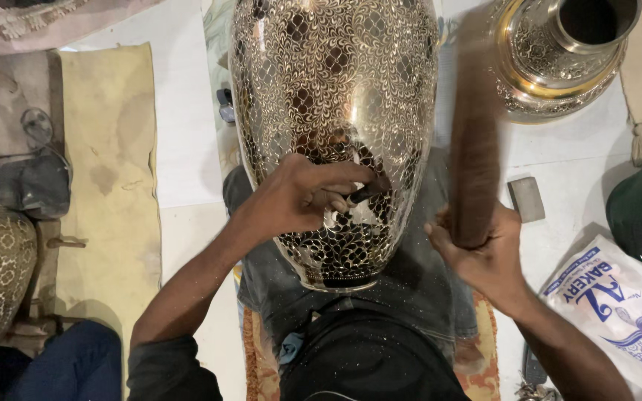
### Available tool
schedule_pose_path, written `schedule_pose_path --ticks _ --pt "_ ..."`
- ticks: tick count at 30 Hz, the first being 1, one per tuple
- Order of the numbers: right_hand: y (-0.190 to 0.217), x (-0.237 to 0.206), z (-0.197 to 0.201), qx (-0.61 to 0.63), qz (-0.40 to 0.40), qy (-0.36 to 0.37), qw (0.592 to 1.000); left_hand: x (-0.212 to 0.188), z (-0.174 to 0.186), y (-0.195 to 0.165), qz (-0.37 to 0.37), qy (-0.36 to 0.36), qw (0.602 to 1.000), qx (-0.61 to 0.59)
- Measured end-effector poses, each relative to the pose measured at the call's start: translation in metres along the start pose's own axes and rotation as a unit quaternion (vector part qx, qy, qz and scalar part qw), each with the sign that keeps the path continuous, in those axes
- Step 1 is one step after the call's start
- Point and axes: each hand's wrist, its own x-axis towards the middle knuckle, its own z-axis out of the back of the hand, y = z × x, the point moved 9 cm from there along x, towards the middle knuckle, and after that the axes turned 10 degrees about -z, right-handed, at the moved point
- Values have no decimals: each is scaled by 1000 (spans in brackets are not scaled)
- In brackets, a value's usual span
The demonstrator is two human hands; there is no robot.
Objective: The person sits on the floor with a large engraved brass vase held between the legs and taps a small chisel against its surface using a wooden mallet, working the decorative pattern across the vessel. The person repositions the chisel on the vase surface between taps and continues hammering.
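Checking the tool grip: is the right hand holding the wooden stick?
Yes, the right hand is wrapped around the lower end of the wooden stick, beside the engraved metal vase.

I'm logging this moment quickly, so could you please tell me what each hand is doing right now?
Left hand: closed on a small dark tool against the engraved metal vase.
Right hand: closed around a brown wooden stick.

A pale, dusty floor [187, 134] under bright light, with a stained yellowish mat [109, 171] at left and a patterned orange rug [258, 356] below.
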Motion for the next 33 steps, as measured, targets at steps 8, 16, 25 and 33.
schedule_pose_path --ticks 8,16,25,33 --pt "-20 -6 0 14 -72 14 997 0 1 2 10 12 1000 -10" --pt "-65 -7 -37 17 -141 62 988 -7 9 -16 41 -84 995 20" --pt "-46 21 -1 176 -160 0 971 -5 9 -7 64 -92 994 -2" --pt "22 37 9 -116 -40 99 987 -7 7 -4 64 -98 992 -54"
